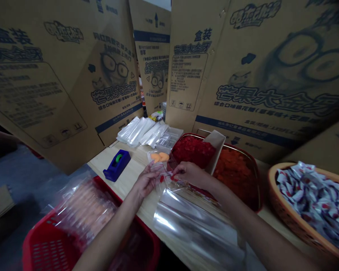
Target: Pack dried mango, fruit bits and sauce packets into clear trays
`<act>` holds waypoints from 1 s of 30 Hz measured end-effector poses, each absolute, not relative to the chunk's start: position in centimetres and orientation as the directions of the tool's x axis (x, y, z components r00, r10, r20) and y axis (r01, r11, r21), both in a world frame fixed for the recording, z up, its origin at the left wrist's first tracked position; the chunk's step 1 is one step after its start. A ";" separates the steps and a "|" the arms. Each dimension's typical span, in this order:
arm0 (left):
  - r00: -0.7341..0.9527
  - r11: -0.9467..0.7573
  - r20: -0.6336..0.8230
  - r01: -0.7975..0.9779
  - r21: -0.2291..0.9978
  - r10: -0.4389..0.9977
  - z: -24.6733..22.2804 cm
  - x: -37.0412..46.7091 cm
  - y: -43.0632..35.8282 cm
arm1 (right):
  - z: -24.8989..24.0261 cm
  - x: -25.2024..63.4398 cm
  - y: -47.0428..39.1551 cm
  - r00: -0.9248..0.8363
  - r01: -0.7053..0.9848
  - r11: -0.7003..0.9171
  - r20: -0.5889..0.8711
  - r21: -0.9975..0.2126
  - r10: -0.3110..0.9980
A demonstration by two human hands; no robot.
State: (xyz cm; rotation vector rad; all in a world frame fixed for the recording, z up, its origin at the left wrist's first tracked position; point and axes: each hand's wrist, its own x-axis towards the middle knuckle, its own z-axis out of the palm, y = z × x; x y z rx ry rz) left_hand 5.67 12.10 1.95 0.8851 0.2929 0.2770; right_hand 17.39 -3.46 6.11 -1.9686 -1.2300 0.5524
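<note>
Both hands met at mid-bench over a small clear plastic packet (165,177) holding red pieces. The left hand (146,180) pinched the packet's left edge, fingers closed on it. The right hand (190,172) gripped its right end, fingertips pressed together on the film. The packet sat just near of a small clear tray with orange pieces (159,156), and at the far tip of a stack of long clear plastic sleeves (192,222) that ran toward the near edge of the pale wooden bench (130,171).

Progress, judged from the layout: the packet looked partly filled and not yet closed. The red plastic basket (59,244) at near left held a heap of bagged goods, seemingly finished packs. Plenty remained: the red-rimmed metal tray (251,165) was heaped with dark red candy (193,150) on its left and orange-red candy (234,169) on its right, split by a cardboard divider (216,148). A woven orange basket of white-and-red sachets (313,195) stood at right, full. Empty clear trays and sleeves (148,133) were piled at the far side. A blue tape dispenser (117,165) lay to the left, untouched. Printed cardboard cartons (257,67) walled the far side.
</note>
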 end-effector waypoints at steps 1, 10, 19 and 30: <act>0.922 0.602 -0.141 -0.115 0.790 0.361 2.0 5.7 12.1 | 6.1 17.4 -3.4 0.464 0.571 -0.277 0.026 -0.773 0.886; 0.929 0.605 -0.124 -0.121 0.787 0.348 1.9 5.9 12.0 | 5.9 15.9 -2.1 0.421 0.385 -0.061 0.117 -0.921 0.899; 0.916 0.600 -0.141 -0.125 0.791 0.376 1.7 6.0 12.2 | 5.2 14.0 -1.2 0.431 0.321 -0.100 0.051 -0.942 0.901; 0.896 0.623 -0.204 -0.097 0.776 0.395 2.7 5.7 11.9 | 6.2 21.2 -4.1 0.768 0.600 -0.618 0.149 -0.508 0.623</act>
